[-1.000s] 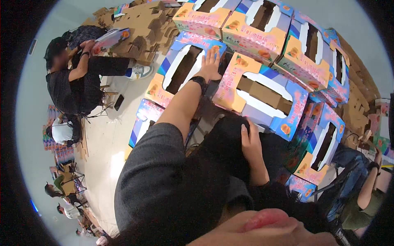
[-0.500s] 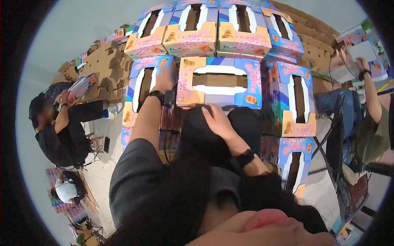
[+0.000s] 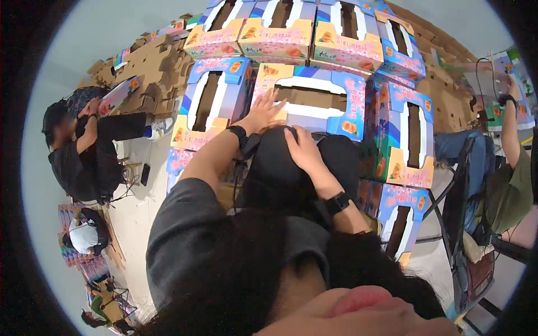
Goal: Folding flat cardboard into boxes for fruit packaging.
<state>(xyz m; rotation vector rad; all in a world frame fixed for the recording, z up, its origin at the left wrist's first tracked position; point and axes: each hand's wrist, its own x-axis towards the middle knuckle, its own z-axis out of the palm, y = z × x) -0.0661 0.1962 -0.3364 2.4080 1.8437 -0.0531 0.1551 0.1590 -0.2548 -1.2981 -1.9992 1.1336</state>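
Observation:
In front of my knees lies a printed cardboard box (image 3: 347, 95), blue, yellow and pink, with fruit pictures and a long white-edged opening in its top. My left hand (image 3: 262, 115) rests on that box's near left corner, palm down and fingers spread. My right hand (image 3: 304, 150) lies flat on my dark-trousered knee, just short of the box, with its fingers stretched out and nothing in them. A similar box (image 3: 188, 106) stands to the left of my left forearm, and another box (image 3: 397, 134) stands to the right.
A row of matching boxes (image 3: 274, 33) is stacked along the back. Brown cardboard pieces (image 3: 157, 70) heap up behind on both sides. A seated person (image 3: 84, 140) at the left holds a printed carton; another person's arm (image 3: 509, 123) reaches in at the right, beside a black chair frame (image 3: 462, 224).
My left hand has moved right, from the left box onto the corner of the middle box. My right hand stays on my knee. The view has shifted slightly.

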